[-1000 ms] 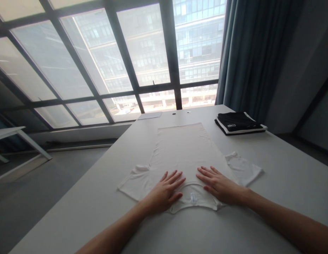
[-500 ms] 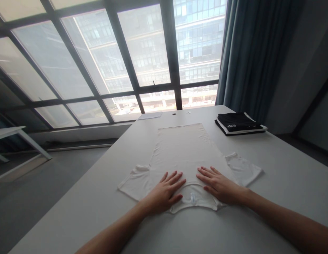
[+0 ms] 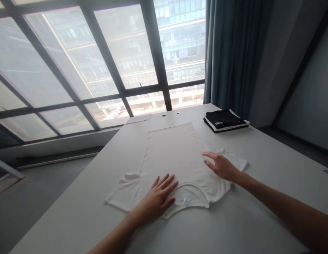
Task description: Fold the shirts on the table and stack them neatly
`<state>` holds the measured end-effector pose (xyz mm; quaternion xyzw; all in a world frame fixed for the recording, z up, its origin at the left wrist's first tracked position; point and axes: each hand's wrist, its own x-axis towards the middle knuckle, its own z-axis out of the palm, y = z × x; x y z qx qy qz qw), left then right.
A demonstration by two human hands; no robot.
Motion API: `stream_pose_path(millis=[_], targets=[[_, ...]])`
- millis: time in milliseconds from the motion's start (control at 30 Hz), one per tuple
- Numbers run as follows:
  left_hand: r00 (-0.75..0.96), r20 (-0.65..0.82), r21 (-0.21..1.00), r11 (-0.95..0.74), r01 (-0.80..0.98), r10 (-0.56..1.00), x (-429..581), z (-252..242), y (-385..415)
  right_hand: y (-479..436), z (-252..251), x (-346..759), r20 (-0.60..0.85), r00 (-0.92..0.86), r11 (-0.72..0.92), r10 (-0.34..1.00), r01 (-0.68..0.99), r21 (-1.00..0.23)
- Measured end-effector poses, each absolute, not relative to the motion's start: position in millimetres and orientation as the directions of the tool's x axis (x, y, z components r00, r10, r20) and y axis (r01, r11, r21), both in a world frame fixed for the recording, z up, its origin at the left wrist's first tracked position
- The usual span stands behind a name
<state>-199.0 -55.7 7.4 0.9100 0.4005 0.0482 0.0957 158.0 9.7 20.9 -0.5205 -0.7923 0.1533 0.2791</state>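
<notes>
A white T-shirt point(image 3: 171, 151) lies spread flat on the table, its neckline towards me and its hem towards the window. Its left sleeve point(image 3: 124, 192) reaches out flat, while the right sleeve is partly covered by my arm. My left hand point(image 3: 160, 195) rests open on the shirt, left of the neckline, fingers spread. Over the right shoulder area is my right hand point(image 3: 220, 165), fingers stretched forward and the thumb apart, holding nothing. Whether it touches the fabric I cannot tell. Inside the collar a small label point(image 3: 186, 200) shows.
A stack of folded black and white clothes point(image 3: 226, 120) sits at the table's far right. A white sheet point(image 3: 138, 119) lies at the far left corner, near a dark round hole point(image 3: 164, 115). Behind the white table point(image 3: 259, 211) are windows and a blue curtain point(image 3: 232, 56).
My right hand has moved off the spot beside the neckline, forward towards the right sleeve. My left hand stays on the shirt. The view has turned slightly right.
</notes>
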Motion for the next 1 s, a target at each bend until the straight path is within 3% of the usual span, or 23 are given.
stream_pose_path(millis=[100, 233, 367, 533, 767, 1000], targets=[[0.679, 0.015, 0.199, -0.668, 0.717, 0.734, -200.1, 5.2, -52.9, 34.7, 28.4, 201.0, 0.203, -0.046, 0.134, 0.978, 0.886, -0.444], [0.678, 0.018, 0.195, -0.668, 0.718, 0.735, -200.5, 4.6, -52.0, 55.7, 30.7, 251.7, 0.100, 0.129, -0.097, 0.987, 0.957, -0.275], [0.679, 0.033, 0.190, -0.671, 0.716, 0.734, -201.6, 2.6, -51.3, 60.0, 31.4, 269.8, -0.055, 0.185, -0.193, 0.981, 0.955, -0.223], [0.683, 0.056, 0.182, -0.680, 0.710, 0.728, -202.2, -0.3, -50.4, 59.1, 31.5, 270.2, -0.155, 0.157, -0.190, 0.975, 0.956, -0.224], [0.677, 0.048, 0.186, -0.672, 0.717, 0.735, -199.7, 1.5, -51.4, 61.0, 35.6, 276.7, -0.217, 0.130, -0.204, 0.968, 0.907, -0.368], [0.676, 0.051, 0.212, -0.670, 0.712, 0.735, -196.9, 3.2, -51.8, 55.8, 44.2, 274.9, -0.220, 0.206, -0.301, 0.953, 0.643, -0.704]])
